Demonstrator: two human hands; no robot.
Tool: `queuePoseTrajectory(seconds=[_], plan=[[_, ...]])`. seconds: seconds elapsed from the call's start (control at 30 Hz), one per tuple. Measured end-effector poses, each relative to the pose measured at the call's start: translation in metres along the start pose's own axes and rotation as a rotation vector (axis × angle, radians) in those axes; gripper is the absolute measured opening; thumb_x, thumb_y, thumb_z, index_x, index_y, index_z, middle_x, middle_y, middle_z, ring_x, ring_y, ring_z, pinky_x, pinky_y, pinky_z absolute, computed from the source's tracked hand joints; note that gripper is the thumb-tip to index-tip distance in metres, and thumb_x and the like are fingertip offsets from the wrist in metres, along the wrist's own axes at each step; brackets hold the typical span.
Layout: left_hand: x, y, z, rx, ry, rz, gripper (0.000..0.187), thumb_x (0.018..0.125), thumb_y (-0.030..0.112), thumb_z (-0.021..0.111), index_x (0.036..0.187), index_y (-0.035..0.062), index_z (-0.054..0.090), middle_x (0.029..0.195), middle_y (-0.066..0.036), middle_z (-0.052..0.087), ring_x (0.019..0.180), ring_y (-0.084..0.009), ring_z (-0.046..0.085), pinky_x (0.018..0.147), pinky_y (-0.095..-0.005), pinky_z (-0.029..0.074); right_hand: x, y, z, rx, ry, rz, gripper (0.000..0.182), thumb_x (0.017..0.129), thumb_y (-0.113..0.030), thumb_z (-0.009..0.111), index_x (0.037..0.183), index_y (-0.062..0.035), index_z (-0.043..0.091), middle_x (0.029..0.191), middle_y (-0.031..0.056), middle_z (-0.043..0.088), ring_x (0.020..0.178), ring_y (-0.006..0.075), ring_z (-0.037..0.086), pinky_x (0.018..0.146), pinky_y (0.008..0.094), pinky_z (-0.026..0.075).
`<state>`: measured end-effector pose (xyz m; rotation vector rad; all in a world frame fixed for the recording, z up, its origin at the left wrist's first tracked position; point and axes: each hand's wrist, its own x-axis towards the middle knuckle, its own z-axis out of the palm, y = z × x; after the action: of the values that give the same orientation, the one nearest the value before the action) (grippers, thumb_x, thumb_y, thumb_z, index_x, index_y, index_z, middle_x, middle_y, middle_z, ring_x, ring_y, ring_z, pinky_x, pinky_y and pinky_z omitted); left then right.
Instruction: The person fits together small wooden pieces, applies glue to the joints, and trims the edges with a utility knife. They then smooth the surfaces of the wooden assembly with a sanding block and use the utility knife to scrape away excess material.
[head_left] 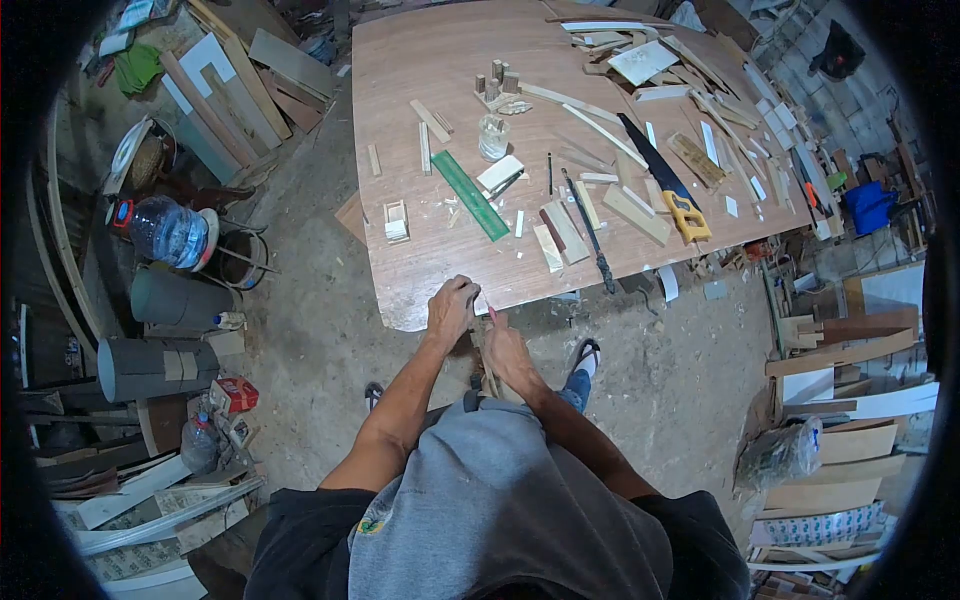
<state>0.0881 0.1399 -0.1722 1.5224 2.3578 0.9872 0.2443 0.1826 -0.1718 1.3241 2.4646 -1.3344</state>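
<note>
At the table's near edge, my left hand [452, 308] is closed, its fingers pressed together over something small that I cannot make out. Just right of it, my right hand [508, 350] is closed around a slim red tool [491, 314] that points up toward the tabletop; its kind is too small to tell. A small white piece [481, 303] shows between the two hands. Beyond them on the wooden table [430, 270] lie a green ruler [470, 197], a little wooden box [396, 222] and short wood blocks [565, 232].
A handsaw [684, 212] with a yellow handle lies at the right, near a heap of wood offcuts [643, 62]. A clear jar [493, 137] stands mid-table. On the floor at left are a water bottle [170, 232] and grey cylinders [150, 368]; boards [830, 470] are stacked at right.
</note>
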Motion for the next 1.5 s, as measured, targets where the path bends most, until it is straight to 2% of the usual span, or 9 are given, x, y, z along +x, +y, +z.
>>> queuePoseTrajectory(seconds=[0.73,0.9,1.07,1.23,1.3,1.33,1.4,1.47,1.5], plan=[[0.005,-0.001,-0.008,0.012,-0.085,0.016,0.017,0.088,0.007,0.061,0.101,0.0066,0.072,0.102,-0.01,0.068,0.096,-0.0305,0.066,0.076,-0.0414,0.055,0.009,0.0,0.003,0.014,0.033,0.033,0.036,0.102,-0.026,0.041,0.111,0.0085,0.047,0.088,0.038,0.064,0.088,0.0556,0.063,0.077,0.0626,0.048],[0.008,-0.004,-0.007,0.019,-0.099,0.042,0.016,0.088,0.007,0.062,0.1,0.0066,0.072,0.102,-0.01,0.068,0.095,-0.0303,0.066,0.075,-0.0413,0.055,0.005,-0.006,-0.006,0.023,0.059,-0.053,0.033,0.102,-0.023,0.043,0.108,0.0094,0.048,0.081,0.0379,0.062,0.081,0.0554,0.063,0.07,0.061,0.049],[0.007,-0.008,-0.004,0.049,-0.104,0.058,0.018,0.085,0.006,0.062,0.099,0.0102,0.072,0.103,-0.005,0.068,0.094,-0.0271,0.066,0.073,-0.0417,0.057,0.028,-0.001,0.004,0.005,0.082,-0.018,0.035,0.102,-0.024,0.043,0.105,0.0103,0.05,0.082,0.0383,0.062,0.082,0.0554,0.063,0.07,0.0604,0.05],[0.007,-0.001,-0.004,-0.017,-0.069,-0.049,0.013,0.089,0.012,0.063,0.097,0.0089,0.073,0.1,-0.007,0.069,0.092,-0.0291,0.066,0.075,-0.0413,0.056,0.027,-0.005,0.008,0.017,0.136,0.026,0.036,0.103,-0.025,0.044,0.103,0.0104,0.051,0.085,0.04,0.061,0.083,0.055,0.062,0.068,0.0606,0.049],[0.011,0.002,-0.004,-0.057,-0.067,-0.112,0.013,0.091,0.015,0.064,0.096,0.0077,0.073,0.099,-0.008,0.069,0.091,-0.0302,0.067,0.075,-0.0414,0.054,0.038,0.011,0.013,-0.001,0.175,-0.072,0.035,0.103,-0.028,0.046,0.102,0.0067,0.053,0.078,0.0315,0.064,0.072,0.0479,0.066,0.062,0.0557,0.051],[0.008,0.002,-0.003,-0.056,-0.059,-0.111,0.012,0.091,0.014,0.063,0.096,0.0083,0.073,0.098,-0.008,0.069,0.09,-0.0302,0.067,0.075,-0.0418,0.055,0.043,0.024,0.013,-0.003,0.17,-0.063,0.035,0.103,-0.028,0.046,0.102,0.0067,0.053,0.078,0.0315,0.064,0.072,0.0479,0.066,0.062,0.0557,0.051],[0.012,0.002,-0.003,-0.057,-0.05,-0.114,0.012,0.091,0.014,0.062,0.096,0.0089,0.072,0.097,-0.008,0.068,0.089,-0.0301,0.067,0.076,-0.0421,0.055,0.059,0.053,-0.007,0.294,0.454,-0.404,0.034,0.103,-0.032,0.05,0.101,0.0019,0.053,0.071,0.0143,0.064,0.059,0.0317,0.064,0.053,0.045,0.051],[0.011,0.005,-0.006,-0.094,-0.024,-0.146,0.011,0.092,0.015,0.063,0.095,0.0094,0.072,0.097,-0.009,0.068,0.09,-0.0305,0.067,0.075,-0.0425,0.055,0.035,0.017,-0.085,0.727,0.204,0.166,0.029,0.102,-0.03,0.054,0.103,-0.0008,0.057,0.069,0.0021,0.058,0.058,0.0167,0.058,0.053,0.033,0.048],[0.011,0.002,-0.003,-0.116,0.003,-0.144,0.012,0.092,0.017,0.064,0.096,0.0092,0.072,0.097,-0.009,0.068,0.089,-0.0317,0.067,0.075,-0.0423,0.054,0.038,0.03,-0.098,0.728,0.209,0.169,0.029,0.102,-0.03,0.054,0.103,-0.0008,0.057,0.069,0.0021,0.058,0.058,0.0167,0.058,0.053,0.033,0.048]])
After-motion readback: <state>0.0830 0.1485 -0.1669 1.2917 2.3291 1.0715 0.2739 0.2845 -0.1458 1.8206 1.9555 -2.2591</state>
